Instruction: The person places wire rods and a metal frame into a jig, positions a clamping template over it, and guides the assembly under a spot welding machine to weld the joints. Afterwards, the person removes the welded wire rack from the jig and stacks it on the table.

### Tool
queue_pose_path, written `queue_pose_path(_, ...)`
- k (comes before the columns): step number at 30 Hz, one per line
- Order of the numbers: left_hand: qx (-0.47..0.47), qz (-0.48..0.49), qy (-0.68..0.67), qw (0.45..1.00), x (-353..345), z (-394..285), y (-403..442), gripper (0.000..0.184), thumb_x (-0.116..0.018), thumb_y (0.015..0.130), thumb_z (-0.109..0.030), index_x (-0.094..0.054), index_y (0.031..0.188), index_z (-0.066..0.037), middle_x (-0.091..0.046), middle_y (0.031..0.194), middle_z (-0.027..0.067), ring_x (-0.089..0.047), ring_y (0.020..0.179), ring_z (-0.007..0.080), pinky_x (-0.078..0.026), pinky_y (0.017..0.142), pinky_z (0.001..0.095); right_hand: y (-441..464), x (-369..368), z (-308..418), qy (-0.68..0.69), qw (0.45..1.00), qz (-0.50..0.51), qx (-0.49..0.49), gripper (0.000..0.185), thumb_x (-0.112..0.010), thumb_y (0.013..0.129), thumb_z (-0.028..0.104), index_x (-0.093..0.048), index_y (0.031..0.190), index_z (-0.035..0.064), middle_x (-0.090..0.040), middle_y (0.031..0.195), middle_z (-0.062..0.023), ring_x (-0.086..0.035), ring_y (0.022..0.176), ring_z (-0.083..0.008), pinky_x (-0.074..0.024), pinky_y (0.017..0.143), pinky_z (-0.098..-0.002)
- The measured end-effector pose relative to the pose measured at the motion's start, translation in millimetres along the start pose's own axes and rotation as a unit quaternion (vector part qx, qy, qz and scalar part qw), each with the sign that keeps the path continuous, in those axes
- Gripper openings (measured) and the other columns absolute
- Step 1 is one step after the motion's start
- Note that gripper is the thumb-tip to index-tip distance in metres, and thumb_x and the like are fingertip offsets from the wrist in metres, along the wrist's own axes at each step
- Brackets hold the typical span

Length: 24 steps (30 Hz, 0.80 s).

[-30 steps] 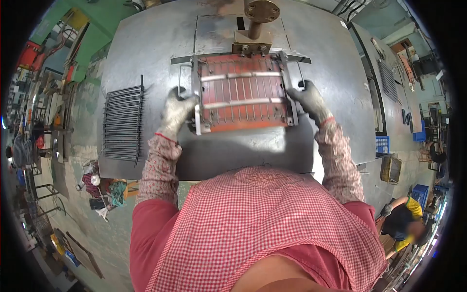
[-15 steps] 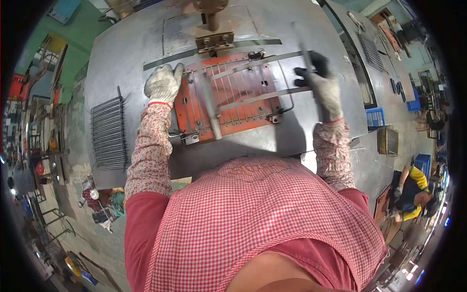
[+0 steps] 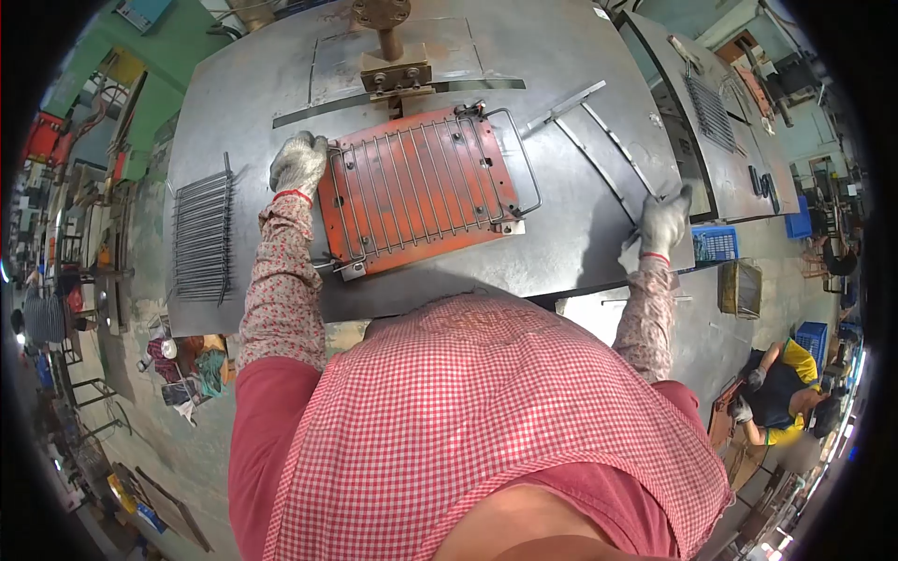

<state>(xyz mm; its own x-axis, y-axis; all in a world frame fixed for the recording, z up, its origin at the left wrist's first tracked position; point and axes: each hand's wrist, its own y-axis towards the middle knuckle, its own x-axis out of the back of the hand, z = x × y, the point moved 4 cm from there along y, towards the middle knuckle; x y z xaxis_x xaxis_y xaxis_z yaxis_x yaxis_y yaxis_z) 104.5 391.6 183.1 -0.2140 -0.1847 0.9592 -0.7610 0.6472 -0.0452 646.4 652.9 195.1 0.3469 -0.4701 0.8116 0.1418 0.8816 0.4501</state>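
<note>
From my remote post I see a wire rack (image 3: 418, 182) lying on a red plate (image 3: 412, 253) near the middle of a grey metal table (image 3: 458, 273). At ten o'clock from the plate, the wearer's gloved left hand (image 3: 300, 164) rests against its edge; the fingers curl out of my sight, and I cannot tell whether they grip the rack's left handle, mostly hidden there. Toward half past three, the gloved right hand (image 3: 663, 224) is closed around the near end of a steel frame (image 3: 617, 148), masking that end from me; the frame's two long bars and far crosspiece lie over the table toward two o'clock.

At twelve, a flanged column (image 3: 390, 44) is clipped by my upper border. At half past eight sits a stack of dark rods (image 3: 202, 238), packed too tightly for me to count. Far off at four o'clock, a co-worker (image 3: 773, 393) in yellow and black bends over a reddish-brown object (image 3: 722, 416) I cannot make out. Black lens shadow swallows the corners of my view.
</note>
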Motion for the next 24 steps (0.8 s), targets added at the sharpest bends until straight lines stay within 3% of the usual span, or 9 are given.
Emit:
queue_pose_path(2, 0.042, -0.049, -0.021, 0.998, -12.1, 7.6, -5.3, 0.041, -0.049, 0.089, -0.043, -0.065, 0.104, -0.008, -0.063, 0.11, 0.0196, -0.062, 0.101, 0.0383, -0.048, 0.087, 0.0476, 7.9, -82.3, -6.3, -0.082, 0.995, 0.056, 0.022, 0.078, -0.059, 0.085, 0.049, -0.032, 0.143, 0.0029, -0.06, 0.119, -0.0226, -0.059, 0.109, -0.0403, -0.0454, 0.096, -0.0433)
queue_pose_path(3, 0.042, -0.068, -0.019, 0.997, -9.1, 1.6, -13.9, 0.041, -0.049, 0.089, -0.042, -0.065, 0.104, -0.008, -0.063, 0.11, 0.0198, -0.061, 0.102, 0.0384, -0.048, 0.088, 0.0481, 6.2, -87.2, 33.6, 0.036, 0.991, 0.088, 0.098, 0.077, -0.055, 0.087, 0.055, -0.037, 0.14, 0.003, -0.06, 0.121, -0.0209, -0.06, 0.109, -0.0384, -0.0462, 0.094, -0.0452)
queue_pose_path(5, 0.046, -0.075, -0.019, 0.996, -9.8, -1.3, -21.0, 0.041, -0.049, 0.089, -0.043, -0.066, 0.103, -0.008, -0.064, 0.11, 0.0195, -0.061, 0.102, 0.0383, -0.048, 0.088, 0.0479, -26.7, -55.0, 161.9, 0.022, 0.946, 0.301, 0.119, 0.058, -0.056, 0.088, 0.044, -0.046, 0.137, 0.0144, -0.06, 0.125, -0.0183, -0.059, 0.112, -0.0344, -0.0453, 0.096, -0.0429)
queue_pose_path(6, 0.05, -0.084, -0.022, 0.995, -9.2, -2.6, -23.8, 0.041, -0.049, 0.089, -0.043, -0.066, 0.103, -0.008, -0.064, 0.11, 0.0192, -0.061, 0.102, 0.0382, -0.048, 0.088, 0.0477, -40.2, -62.0, 201.7, 0.11, 0.937, 0.255, 0.21, 0.056, -0.056, 0.088, 0.046, -0.049, 0.134, 0.0158, -0.062, 0.119, -0.0187, -0.06, 0.11, -0.0355, -0.0462, 0.093, -0.0438)
queue_pose_path(8, 0.052, -0.096, -0.023, 0.994, -6.9, -2.7, -35.3, 0.04, -0.05, 0.089, -0.043, -0.066, 0.102, -0.009, -0.064, 0.107, 0.0188, -0.061, 0.1, 0.0392, -0.048, 0.087, 0.048, -58.4, -67.4, 252.0, 0.051, 0.906, 0.34, 0.247, 0.054, -0.055, 0.088, 0.05, -0.054, 0.129, 0.0159, -0.064, 0.115, -0.0193, -0.06, 0.108, -0.0362, -0.0467, 0.091, -0.0449)
queue_pose_path(16, -0.056, -0.303, -0.193, 0.932, 19.0, -12.7, -51.3, 0.031, -0.056, 0.09, -0.035, -0.063, 0.089, -0.005, -0.063, 0.085, 0.0185, -0.06, 0.085, 0.0386, -0.046, 0.074, 0.047, -66.4, -89.7, 254.7, 0.176, 0.901, 0.346, 0.193, 0.041, -0.06, 0.086, 0.045, -0.064, 0.113, 0.0131, -0.067, 0.108, -0.0141, -0.062, 0.103, -0.0345, -0.0481, 0.088, -0.0426)
queue_pose_path(20, 0.085, -0.215, -0.509, 0.829, 11.6, -37.0, -85.4, 0.036, -0.057, 0.093, -0.037, -0.056, 0.112, -0.005, -0.063, 0.096, 0.007, -0.062, 0.085, 0.022, -0.051, 0.079, 0.0393, -57.8, -116.8, 247.7, 0.288, 0.888, 0.299, 0.199, 0.035, -0.063, 0.088, 0.039, -0.064, 0.109, 0.011, -0.07, 0.098, -0.0141, -0.066, 0.095, -0.0318, -0.0493, 0.082, -0.0395)
queue_pose_path(22, 0.152, 0.026, -0.764, 0.626, -10.3, -45.9, -110.5, 0.035, -0.064, 0.088, -0.021, -0.052, 0.114, -0.001, -0.061, 0.097, 0.0103, -0.064, 0.08, 0.0234, -0.057, 0.071, 0.041, -55.1, -121.8, 245.7, 0.327, 0.881, 0.301, 0.163, 0.029, -0.066, 0.087, 0.03, -0.065, 0.106, 0.0082, -0.071, 0.098, -0.0118, -0.067, 0.091, -0.0254, -0.0498, 0.081, -0.0358)
queue_pose_path(24, 0.142, 0.144, -0.751, 0.629, -35.1, -34.7, -140.5, 0.031, -0.061, 0.088, -0.012, -0.051, 0.115, 0.001, -0.063, 0.096, 0.0124, -0.066, 0.081, 0.0269, -0.058, 0.071, 0.0435, -53.0, -145.0, 240.7, 0.292, 0.889, 0.283, 0.212, 0.039, -0.061, 0.086, 0.043, -0.065, 0.111, 0.0143, -0.069, 0.103, -0.0131, -0.065, 0.099, -0.0331, -0.0494, 0.084, -0.0428)
